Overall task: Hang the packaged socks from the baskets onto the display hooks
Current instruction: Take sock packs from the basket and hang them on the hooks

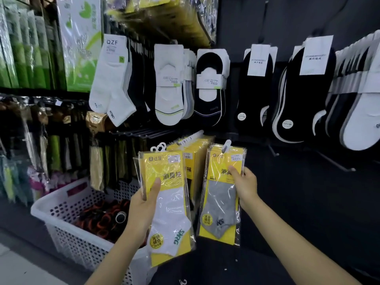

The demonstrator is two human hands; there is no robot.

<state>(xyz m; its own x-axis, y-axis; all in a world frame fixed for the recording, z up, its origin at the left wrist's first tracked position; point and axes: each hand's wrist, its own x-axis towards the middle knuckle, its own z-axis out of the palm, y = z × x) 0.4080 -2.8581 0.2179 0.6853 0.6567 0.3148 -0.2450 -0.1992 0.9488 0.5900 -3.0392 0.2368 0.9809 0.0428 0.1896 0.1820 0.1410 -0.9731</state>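
Note:
My left hand grips a small stack of yellow sock packs with white socks, thumb across the front; their white hangers stick up at the top. My right hand holds a single yellow pack with a grey sock by its right edge, its white hanger clip pointing up. Between and behind both packs, a row of matching yellow packs hangs on a display hook. An empty black hook juts out at the lower right.
A white perforated basket with dark rolled socks stands on the floor at lower left. Above hang white, black and grey socks on a dark display wall. Green packaged goods fill the shelves at left.

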